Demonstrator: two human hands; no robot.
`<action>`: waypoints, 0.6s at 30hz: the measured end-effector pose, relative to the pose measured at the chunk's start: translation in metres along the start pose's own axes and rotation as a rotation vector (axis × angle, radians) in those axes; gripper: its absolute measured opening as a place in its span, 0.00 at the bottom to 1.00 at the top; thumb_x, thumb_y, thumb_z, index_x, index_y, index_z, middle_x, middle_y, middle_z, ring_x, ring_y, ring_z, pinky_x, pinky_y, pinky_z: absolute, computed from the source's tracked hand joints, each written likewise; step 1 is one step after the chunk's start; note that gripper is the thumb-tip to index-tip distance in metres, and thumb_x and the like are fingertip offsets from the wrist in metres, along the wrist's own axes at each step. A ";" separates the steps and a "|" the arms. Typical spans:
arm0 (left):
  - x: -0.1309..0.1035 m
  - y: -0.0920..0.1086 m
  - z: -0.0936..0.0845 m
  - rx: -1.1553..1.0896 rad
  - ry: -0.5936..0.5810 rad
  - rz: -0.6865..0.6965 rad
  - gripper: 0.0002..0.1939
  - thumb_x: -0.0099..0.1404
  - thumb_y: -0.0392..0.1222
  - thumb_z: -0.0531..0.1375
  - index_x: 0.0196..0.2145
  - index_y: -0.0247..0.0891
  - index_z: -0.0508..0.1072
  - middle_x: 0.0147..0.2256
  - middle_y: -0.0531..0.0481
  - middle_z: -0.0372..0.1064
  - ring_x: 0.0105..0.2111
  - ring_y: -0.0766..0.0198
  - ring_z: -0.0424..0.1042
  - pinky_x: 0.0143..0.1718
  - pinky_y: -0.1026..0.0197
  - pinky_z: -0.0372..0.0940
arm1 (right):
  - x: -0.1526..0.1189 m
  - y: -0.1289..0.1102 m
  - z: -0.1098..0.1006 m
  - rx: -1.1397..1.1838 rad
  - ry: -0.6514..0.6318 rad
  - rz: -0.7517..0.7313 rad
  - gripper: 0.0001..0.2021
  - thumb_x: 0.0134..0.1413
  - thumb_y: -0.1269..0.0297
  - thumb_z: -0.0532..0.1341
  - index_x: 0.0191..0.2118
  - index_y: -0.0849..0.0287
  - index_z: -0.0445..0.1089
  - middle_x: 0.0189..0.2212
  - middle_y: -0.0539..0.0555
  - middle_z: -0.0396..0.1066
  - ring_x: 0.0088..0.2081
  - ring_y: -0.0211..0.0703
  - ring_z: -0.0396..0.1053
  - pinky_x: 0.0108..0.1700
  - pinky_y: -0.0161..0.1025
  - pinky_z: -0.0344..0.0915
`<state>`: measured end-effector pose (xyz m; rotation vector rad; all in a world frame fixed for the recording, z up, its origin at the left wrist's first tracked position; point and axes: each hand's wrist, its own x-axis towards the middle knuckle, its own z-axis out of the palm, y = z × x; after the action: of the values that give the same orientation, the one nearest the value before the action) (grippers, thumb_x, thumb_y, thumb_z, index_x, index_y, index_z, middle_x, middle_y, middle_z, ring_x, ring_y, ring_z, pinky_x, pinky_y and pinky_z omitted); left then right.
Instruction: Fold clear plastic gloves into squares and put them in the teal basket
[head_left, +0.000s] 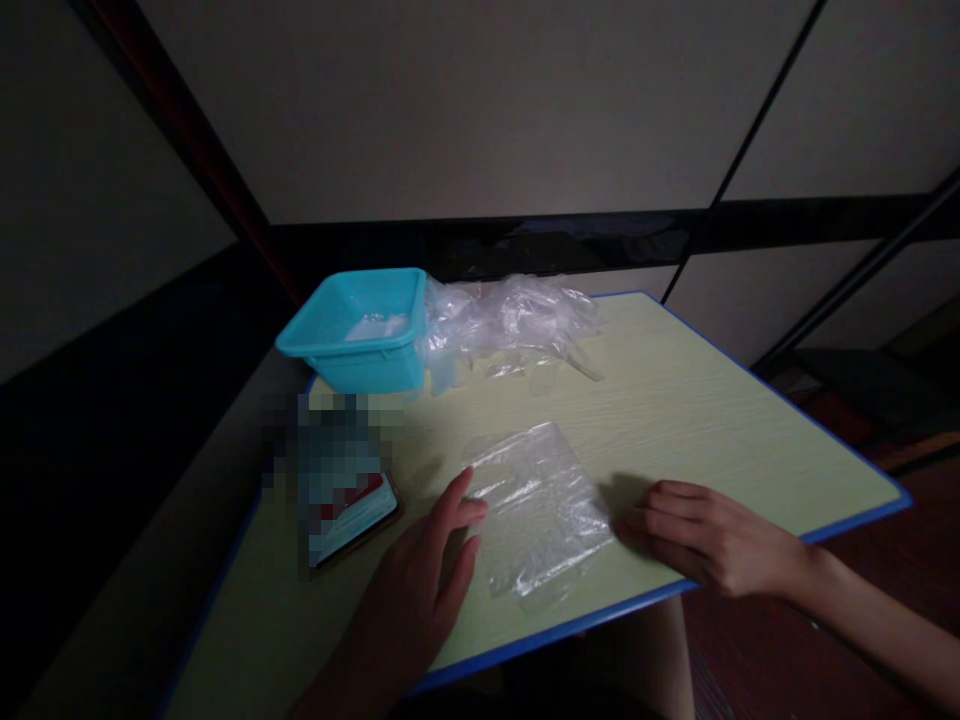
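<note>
A clear plastic bag (544, 510) lies spread almost flat on the table in front of me, with creases across it. My left hand (420, 565) is at its left edge, fingers apart, the fingertips over or touching the film. Beside the bag's right corner rests my right hand (697, 535), its fingers curled together and pointing down at the table. Whether the fingertips pinch the corner cannot be made out, as they are in shadow. Behind the bag, a heap of crumpled clear plastic bags (517, 315) sits at the table's far side.
A turquoise plastic basket (367, 370) with some whitish contents stands at the far left, against the heap. A phone (360, 520), partly pixelated, lies left of my left hand. The pale yellow table (757, 440) has a blue edge; a panelled wall (480, 120) rises behind it.
</note>
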<state>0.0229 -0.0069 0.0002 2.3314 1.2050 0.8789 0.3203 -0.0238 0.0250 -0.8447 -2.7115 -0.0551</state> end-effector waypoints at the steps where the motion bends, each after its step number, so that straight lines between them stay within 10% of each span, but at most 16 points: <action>1: 0.000 0.000 0.000 0.001 -0.002 0.003 0.26 0.65 0.36 0.49 0.59 0.43 0.46 0.41 0.49 0.71 0.42 0.63 0.71 0.45 0.57 0.66 | 0.000 0.000 0.000 -0.029 -0.001 -0.032 0.16 0.61 0.72 0.44 0.35 0.57 0.70 0.24 0.52 0.68 0.27 0.40 0.63 0.30 0.40 0.63; 18: 0.000 0.002 -0.001 -0.008 -0.028 0.006 0.25 0.65 0.36 0.49 0.58 0.42 0.47 0.42 0.51 0.71 0.43 0.65 0.70 0.46 0.60 0.65 | 0.008 0.005 -0.003 -0.115 0.000 -0.116 0.21 0.62 0.73 0.41 0.32 0.63 0.70 0.31 0.57 0.72 0.30 0.42 0.67 0.31 0.41 0.68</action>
<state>0.0230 -0.0074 0.0023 2.3341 1.1823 0.8491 0.3179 -0.0162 0.0299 -0.7173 -2.7768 -0.2375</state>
